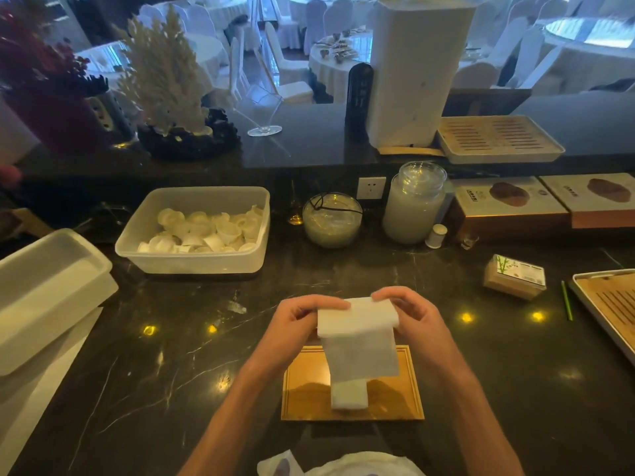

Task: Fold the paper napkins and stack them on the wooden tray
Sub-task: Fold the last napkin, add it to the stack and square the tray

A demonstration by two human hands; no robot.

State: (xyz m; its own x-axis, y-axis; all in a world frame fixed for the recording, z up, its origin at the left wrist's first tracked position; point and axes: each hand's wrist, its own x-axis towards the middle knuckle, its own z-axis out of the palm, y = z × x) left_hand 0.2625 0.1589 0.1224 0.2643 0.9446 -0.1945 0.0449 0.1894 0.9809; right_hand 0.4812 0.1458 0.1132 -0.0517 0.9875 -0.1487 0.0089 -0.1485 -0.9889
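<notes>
A white paper napkin hangs in the air above the wooden tray, its top part folded over and its lower half drooping. My left hand pinches the napkin's upper left corner. My right hand pinches the upper right corner. On the tray, below the hanging sheet, lies a small folded napkin, partly covered by the sheet. The tray sits on the dark marble counter right in front of me.
A clear tub of small white cups stands at the back left, a white lidded box at the far left. A glass bowl, a jar, a toothpick box and a slatted tray lie to the right.
</notes>
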